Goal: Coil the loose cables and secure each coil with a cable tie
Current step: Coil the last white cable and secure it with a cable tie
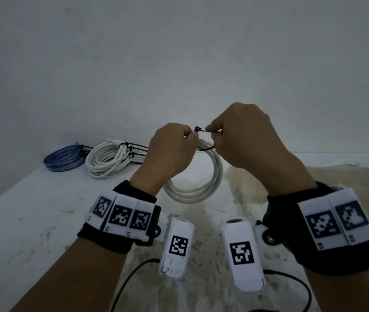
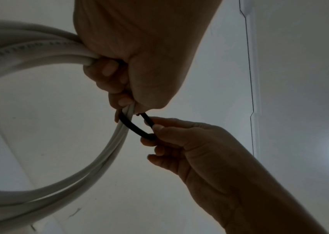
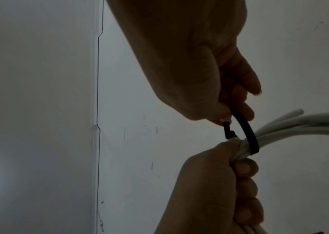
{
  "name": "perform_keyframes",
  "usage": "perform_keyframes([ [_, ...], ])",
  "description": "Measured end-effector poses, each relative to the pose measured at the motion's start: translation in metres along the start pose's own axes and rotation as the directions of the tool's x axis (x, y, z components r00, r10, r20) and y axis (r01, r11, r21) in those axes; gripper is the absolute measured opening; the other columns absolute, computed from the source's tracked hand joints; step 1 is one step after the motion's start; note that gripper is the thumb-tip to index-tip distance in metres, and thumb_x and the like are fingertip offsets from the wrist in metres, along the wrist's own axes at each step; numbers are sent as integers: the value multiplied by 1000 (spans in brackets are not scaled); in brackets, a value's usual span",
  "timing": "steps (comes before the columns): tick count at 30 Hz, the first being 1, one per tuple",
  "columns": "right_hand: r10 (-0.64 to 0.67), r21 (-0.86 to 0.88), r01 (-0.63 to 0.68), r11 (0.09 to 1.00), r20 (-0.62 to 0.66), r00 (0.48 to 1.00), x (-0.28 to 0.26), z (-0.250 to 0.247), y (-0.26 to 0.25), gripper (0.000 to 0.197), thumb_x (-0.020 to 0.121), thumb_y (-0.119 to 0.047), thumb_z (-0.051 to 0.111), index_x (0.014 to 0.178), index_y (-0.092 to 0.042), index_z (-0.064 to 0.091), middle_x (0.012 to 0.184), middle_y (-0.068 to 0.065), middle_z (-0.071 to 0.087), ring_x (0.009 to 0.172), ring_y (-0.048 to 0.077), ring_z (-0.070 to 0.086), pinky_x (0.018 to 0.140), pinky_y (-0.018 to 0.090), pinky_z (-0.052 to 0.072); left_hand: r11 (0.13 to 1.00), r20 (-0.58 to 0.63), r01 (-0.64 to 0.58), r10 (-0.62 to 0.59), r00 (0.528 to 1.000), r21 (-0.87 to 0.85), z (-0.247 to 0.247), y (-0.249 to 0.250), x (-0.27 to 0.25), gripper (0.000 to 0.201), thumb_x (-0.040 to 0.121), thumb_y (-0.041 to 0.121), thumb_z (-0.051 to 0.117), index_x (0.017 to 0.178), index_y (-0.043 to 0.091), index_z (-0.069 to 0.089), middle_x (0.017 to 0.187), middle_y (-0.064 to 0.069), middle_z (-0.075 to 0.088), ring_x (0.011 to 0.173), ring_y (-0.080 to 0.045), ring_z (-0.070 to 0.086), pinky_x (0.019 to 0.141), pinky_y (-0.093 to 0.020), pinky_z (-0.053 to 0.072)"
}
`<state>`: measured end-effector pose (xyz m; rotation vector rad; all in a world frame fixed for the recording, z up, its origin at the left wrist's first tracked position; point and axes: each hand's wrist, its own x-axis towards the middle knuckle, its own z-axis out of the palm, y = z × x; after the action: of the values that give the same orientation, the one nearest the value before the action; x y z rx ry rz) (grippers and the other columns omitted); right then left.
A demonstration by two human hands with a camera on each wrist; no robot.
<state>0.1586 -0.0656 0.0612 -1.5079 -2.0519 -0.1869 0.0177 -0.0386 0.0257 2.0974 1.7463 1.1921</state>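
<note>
Left hand (image 1: 170, 149): grips white cable coil (image 1: 203, 188), raised above stained surface (image 1: 44, 221).
Right hand (image 1: 244, 140): pinches black cable tie (image 1: 202, 131) looped round coil.
Far edge: tied white bundle (image 1: 109, 161), blue coil (image 1: 64, 159).
Hidden: tie head partly behind fingers.

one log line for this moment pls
step: tying white cable coil | left hand: grips coil | right hand: pinches black cable tie looped round coil | done: blue coil, white coil

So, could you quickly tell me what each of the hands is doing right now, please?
Left hand: grips the white cable coil.
Right hand: pinches the black cable tie.
</note>
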Motion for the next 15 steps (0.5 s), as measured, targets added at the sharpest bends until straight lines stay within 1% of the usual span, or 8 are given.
perform_keyframes([
  [2, 11, -11, -12, 1000, -17, 1000, 0, 0, -1, 25, 94, -19, 58, 114, -22, 73, 114, -3, 69, 102, 19, 62, 73, 22, 36, 1000, 10, -3, 3, 1000, -1, 1, 2, -1, 30, 97, 24, 48, 89, 11, 74, 63, 2, 58, 60, -19, 51, 63, -30, 40],
  [3, 19, -13, -19, 1000, -29, 999, 0, 0, -1, 25, 94, -19, 59, 114, -22, 73, 113, -3, 69, 102, 19, 63, 72, 22, 36, 1000, 8, -5, 5, 1000, -5, 1, 3, -1, 30, 97, 24, 48, 88, 12, 74, 63, 2, 58, 59, -18, 50, 62, -30, 39],
  [5, 36, 19, -35, 999, -58, 998, 0, -1, 0, 25, 93, -18, 60, 113, -22, 73, 114, -3, 69, 101, 19, 63, 73, 21, 36, 1000, 0, -14, 14, 1000, -27, -1, 3, 0, 31, 97, 25, 49, 88, 10, 74, 67, -3, 63, 62, -23, 54, 63, -33, 44],
  [8, 44, 116, -32, 993, -109, 993, 0, -2, -2, 25, 92, -15, 60, 112, -20, 75, 112, -2, 72, 97, 19, 65, 73, 22, 40, 996, -35, -14, 11, 999, -90, -2, 0, 2, 35, 96, 26, 50, 85, 1, 71, 75, -19, 67, 73, -35, 61, 69, -44, 50],
  [9, 40, 131, -24, 991, -121, 992, 0, -3, -3, 25, 92, -15, 60, 111, -20, 75, 111, -2, 72, 97, 19, 66, 74, 22, 43, 993, -42, -3, -2, 999, -116, -2, -2, 3, 36, 96, 27, 50, 86, -2, 70, 79, -23, 67, 77, -37, 62, 68, -44, 50],
  [11, 28, 134, -11, 991, -120, 992, -1, -2, -4, 25, 92, -14, 60, 111, -20, 75, 110, -2, 73, 98, 20, 66, 77, 24, 47, 985, -40, 19, -26, 999, -170, -2, -5, 4, 37, 95, 26, 51, 88, -7, 68, 84, -28, 65, 81, -39, 63, 62, -39, 45],
  [13, 16, 111, -5, 994, -98, 995, -1, -1, -4, 25, 92, -14, 60, 110, -21, 75, 110, -2, 73, 99, 20, 65, 76, 24, 45, 981, -33, 27, -34, 999, -192, -2, -5, 4, 38, 95, 26, 52, 88, -8, 67, 84, -29, 65, 82, -39, 63, 60, -40, 43],
  [15, 7, 81, -2, 997, -70, 998, 0, 0, -4, 25, 92, -15, 59, 111, -22, 75, 110, -3, 72, 101, 21, 64, 74, 24, 42, 981, -29, 29, -35, 999, -191, -2, -5, 4, 37, 95, 26, 52, 87, -7, 67, 83, -28, 65, 77, -38, 62, 62, -41, 45],
])
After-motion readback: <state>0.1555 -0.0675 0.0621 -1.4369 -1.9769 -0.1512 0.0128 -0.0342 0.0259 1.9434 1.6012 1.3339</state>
